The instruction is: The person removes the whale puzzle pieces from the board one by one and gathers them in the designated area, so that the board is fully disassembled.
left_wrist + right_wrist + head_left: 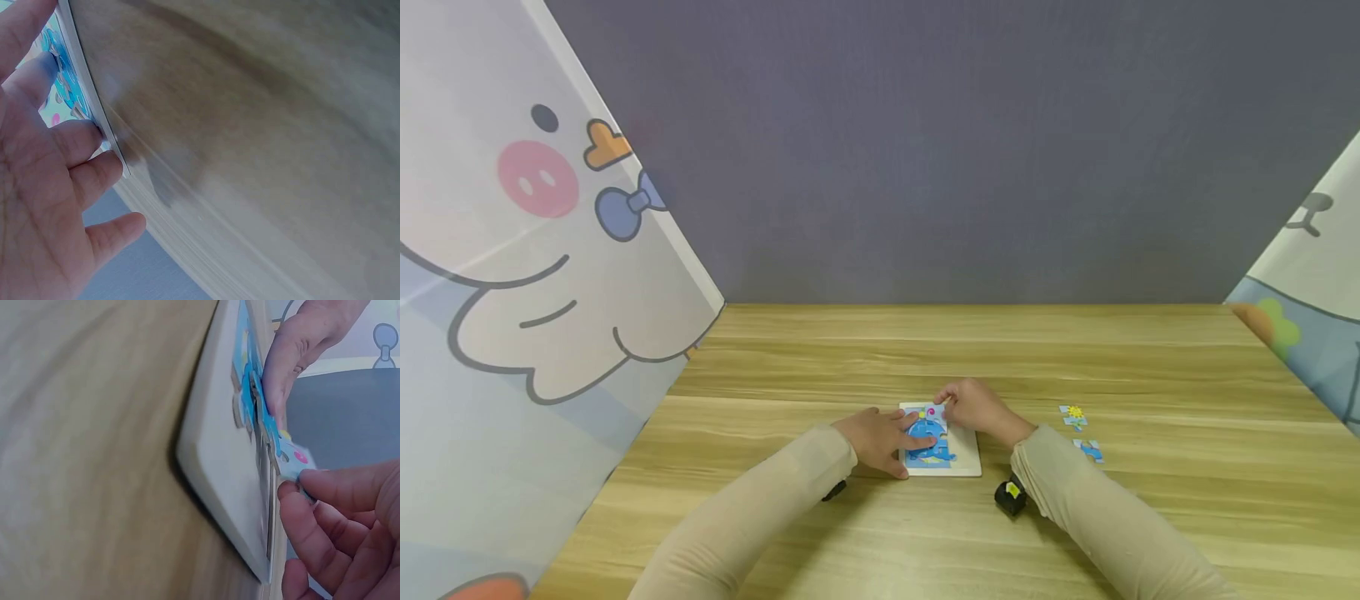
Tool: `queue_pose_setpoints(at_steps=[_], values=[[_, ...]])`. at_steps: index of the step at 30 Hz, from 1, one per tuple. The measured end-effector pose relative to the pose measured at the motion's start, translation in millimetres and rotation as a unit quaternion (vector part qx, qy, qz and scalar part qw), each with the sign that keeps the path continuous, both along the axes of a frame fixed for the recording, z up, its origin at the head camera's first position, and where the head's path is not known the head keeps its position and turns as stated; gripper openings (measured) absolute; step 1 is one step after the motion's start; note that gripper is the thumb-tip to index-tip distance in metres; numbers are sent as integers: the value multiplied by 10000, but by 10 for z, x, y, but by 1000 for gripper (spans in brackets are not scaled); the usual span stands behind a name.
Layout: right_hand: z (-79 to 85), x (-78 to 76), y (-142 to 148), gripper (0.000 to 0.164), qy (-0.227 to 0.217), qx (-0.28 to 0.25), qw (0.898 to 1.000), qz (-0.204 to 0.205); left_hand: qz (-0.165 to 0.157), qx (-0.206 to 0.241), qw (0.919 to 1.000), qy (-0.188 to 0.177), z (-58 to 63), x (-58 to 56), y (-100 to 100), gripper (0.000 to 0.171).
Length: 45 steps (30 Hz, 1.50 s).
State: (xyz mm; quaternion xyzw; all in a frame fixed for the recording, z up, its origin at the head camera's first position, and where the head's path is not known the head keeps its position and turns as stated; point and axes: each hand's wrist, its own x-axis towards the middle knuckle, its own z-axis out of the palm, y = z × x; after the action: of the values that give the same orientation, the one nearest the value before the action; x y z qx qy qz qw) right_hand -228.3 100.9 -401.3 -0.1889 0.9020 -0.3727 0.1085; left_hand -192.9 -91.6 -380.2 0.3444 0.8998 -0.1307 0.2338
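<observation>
A pale puzzle tray [964, 461] lies on the table, its left part filled with joined blue jigsaw pieces [929, 452]. Spread across these pieces and the tray's left edge is my left hand [878, 442], its fingers fairly straight. My right hand [977, 410] is at the tray's top right. Between thumb and forefinger it pinches a light-blue jigsaw piece [296, 461] with a pink spot, by the upper row. Whether that piece is fully seated cannot be told. The right wrist view shows the tray's bare right part. Left fingers hide some of the picture.
Right of the tray lie loose jigsaw pieces: some with a yellow flower [1075, 412] and a blue one [1090, 451]. A black wrist device [1011, 497] hangs under the right sleeve. A grey panel [970, 167] rises behind the wooden table [820, 350].
</observation>
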Motion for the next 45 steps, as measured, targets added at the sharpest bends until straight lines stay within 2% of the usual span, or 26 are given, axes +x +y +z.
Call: queue_pose_setpoints(at_steps=[7, 14, 18, 23, 30, 33, 38, 45], values=[[-16, -21, 13, 22, 306, -247, 9991, 182, 83, 84, 9999, -78, 14, -11, -2, 66], [-67, -13, 12, 25, 152, -721, 9970, 223, 77, 101, 9999, -94, 15, -5, -6, 66], [-99, -13, 11, 25, 251, -799, 9960, 312, 68, 99, 9999, -82, 13, 7, -8, 66], [-81, -20, 14, 24, 346, -679, 9963, 404, 77, 112, 9999, -52, 11, 13, -12, 65], [-31, -17, 3, 25, -15, -559, 9981, 258, 115, 92, 9999, -53, 2, 3, -6, 66], [-43, -14, 0, 23, 209, -572, 9970, 470, 126, 91, 9999, -47, -10, 1, -7, 66], [-44, -4, -8, 18, 877, -271, 9935, 677, 123, 68, 9999, -33, -20, -3, -9, 66], [-30, -10, -31, 18, 832, 32, 9944, 644, 56, 30, 10000, 30, -21, 2, -8, 65]])
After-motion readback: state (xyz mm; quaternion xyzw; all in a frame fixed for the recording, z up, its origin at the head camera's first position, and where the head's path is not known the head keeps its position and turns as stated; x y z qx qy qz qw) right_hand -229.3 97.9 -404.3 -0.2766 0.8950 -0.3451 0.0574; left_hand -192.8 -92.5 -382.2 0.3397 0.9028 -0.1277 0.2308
